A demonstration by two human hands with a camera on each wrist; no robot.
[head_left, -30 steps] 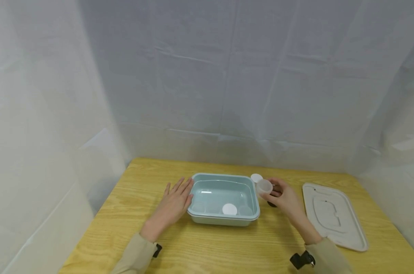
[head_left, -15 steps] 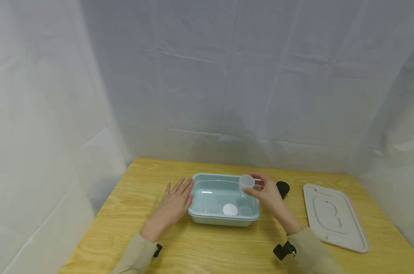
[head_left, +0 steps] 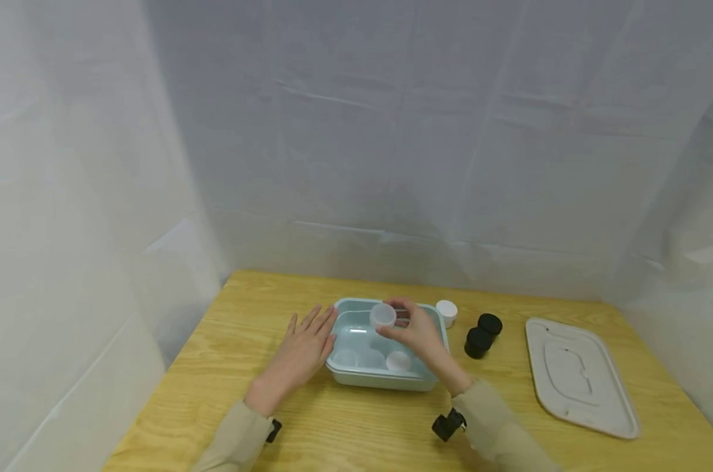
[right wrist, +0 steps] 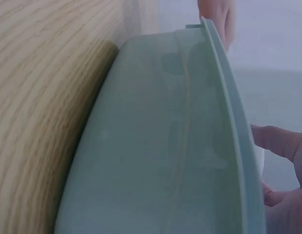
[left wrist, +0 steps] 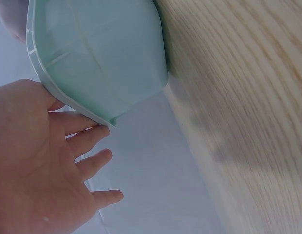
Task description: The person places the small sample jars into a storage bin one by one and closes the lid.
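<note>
A pale green tub (head_left: 436,379) (left wrist: 100,53) (right wrist: 165,161) sits mid-table on the wooden table (head_left: 333,432). My right hand (head_left: 408,326) pinches a small clear cup (head_left: 383,315) and holds it over the tub's far half. Inside the tub lie two clear cups (head_left: 359,358) and a white-lidded one (head_left: 398,360). My left hand (head_left: 305,346) (left wrist: 41,161) lies flat on the table with straight fingers against the tub's left rim. In the right wrist view only the tub's outer wall and my fingertips (right wrist: 277,141) show.
A white-capped jar (head_left: 447,311) stands just right of the tub's far corner. Two black jars (head_left: 483,334) stand further right. A flat off-white lid (head_left: 577,376) lies near the table's right edge. White sheeting hangs behind and at both sides.
My right hand has carried the clear cup leftward from beside the tub's right edge to above its inside. The left hand has stayed put.
</note>
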